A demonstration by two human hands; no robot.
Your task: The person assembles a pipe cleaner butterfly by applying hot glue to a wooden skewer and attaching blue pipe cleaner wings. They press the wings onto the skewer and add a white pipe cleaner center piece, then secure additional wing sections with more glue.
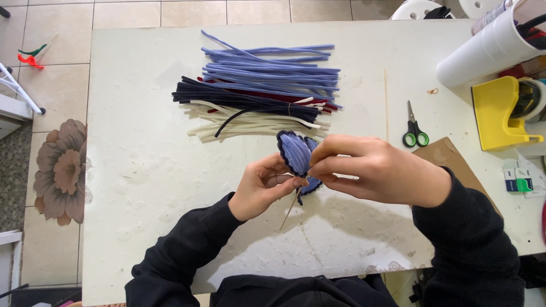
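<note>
Both hands (318, 173) pinch petals (296, 152); stems (261, 91), scissors (414, 133) beyond.

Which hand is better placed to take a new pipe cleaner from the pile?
Probably the right hand: it lies nearer the pile, pinching only the petals' edge, while the left hand grips the stick.

Green-handled scissors (414, 132) lie on the white bench (142, 170), right of a far pile of blue, dark and cream pipe cleaners (264, 85). At the far right stand a yellow tape dispenser (500, 113) and a white roll (489, 48). A flower-shaped mat (61, 170) lies on the floor at left.
</note>
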